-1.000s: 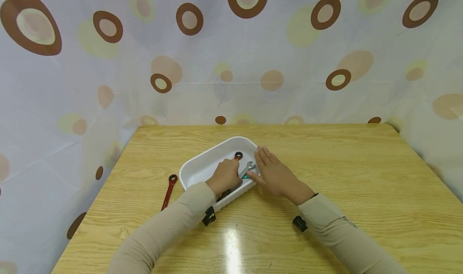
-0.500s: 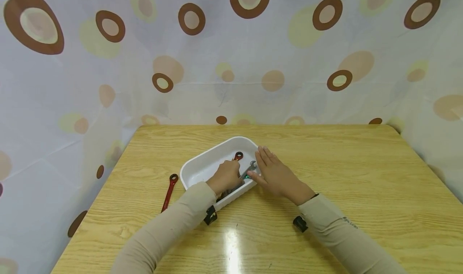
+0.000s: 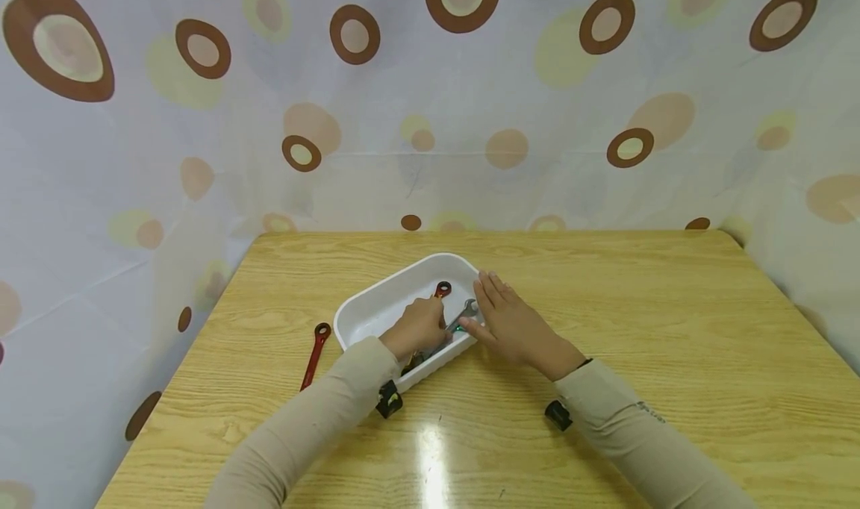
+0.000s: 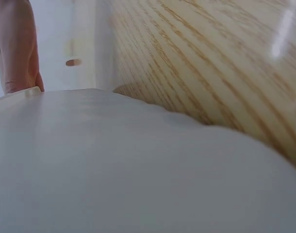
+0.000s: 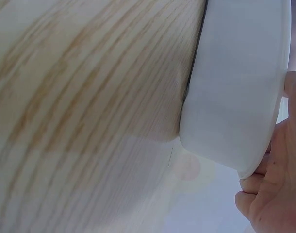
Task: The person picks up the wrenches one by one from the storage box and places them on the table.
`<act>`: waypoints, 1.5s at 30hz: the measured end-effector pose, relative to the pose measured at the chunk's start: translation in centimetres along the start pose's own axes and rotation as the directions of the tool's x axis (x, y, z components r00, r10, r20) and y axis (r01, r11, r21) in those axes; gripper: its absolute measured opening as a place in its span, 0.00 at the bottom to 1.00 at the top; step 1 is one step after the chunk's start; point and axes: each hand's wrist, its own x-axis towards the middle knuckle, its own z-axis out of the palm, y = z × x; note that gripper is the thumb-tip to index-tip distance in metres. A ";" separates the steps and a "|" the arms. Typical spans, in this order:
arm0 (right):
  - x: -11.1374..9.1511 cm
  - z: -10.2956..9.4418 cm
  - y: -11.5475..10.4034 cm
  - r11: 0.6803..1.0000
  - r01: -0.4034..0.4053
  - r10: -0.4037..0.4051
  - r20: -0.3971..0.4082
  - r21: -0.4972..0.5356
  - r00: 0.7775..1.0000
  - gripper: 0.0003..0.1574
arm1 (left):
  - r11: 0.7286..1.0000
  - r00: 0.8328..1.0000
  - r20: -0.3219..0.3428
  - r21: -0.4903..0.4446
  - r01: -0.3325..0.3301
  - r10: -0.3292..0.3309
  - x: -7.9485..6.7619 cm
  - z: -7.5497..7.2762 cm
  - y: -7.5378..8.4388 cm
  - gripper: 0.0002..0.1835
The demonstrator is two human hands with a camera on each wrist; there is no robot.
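Note:
My left hand (image 3: 419,324) reaches into a white tray (image 3: 390,280) with bent fingers, their tips hidden behind the hand. A silver open-end wrench (image 3: 462,313) runs up right from its thumb, which seems to hold it. Under this hand lies a red ratchet wrench (image 3: 443,289) with its ring end showing. My right hand (image 3: 512,324) rests on the tray's right end, fingers straight and together along the rim, thumb over the near edge. The right wrist view shows that hand (image 5: 279,179) at the tray's rim (image 5: 283,82).
Another red ratchet wrench (image 3: 315,356) lies on the wooden table (image 3: 645,360) left of the tray. A small green piece (image 3: 459,328) shows in the tray by the right thumb, and a dark end of a tool (image 3: 409,366) at its near corner. A patterned curtain (image 3: 430,180) hangs behind.
The silver wrench's open end has shifted slightly to the right in the tray. Both hands and the tray stay nearly in place.

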 end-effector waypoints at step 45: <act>0.0 0.0 0.0 1.000 -0.015 0.015 -0.009 -0.002 1.000 0.48 | 0.981 0.999 -0.039 -0.191 0.003 -0.011 -3.4 -7.4 -3.5 0.12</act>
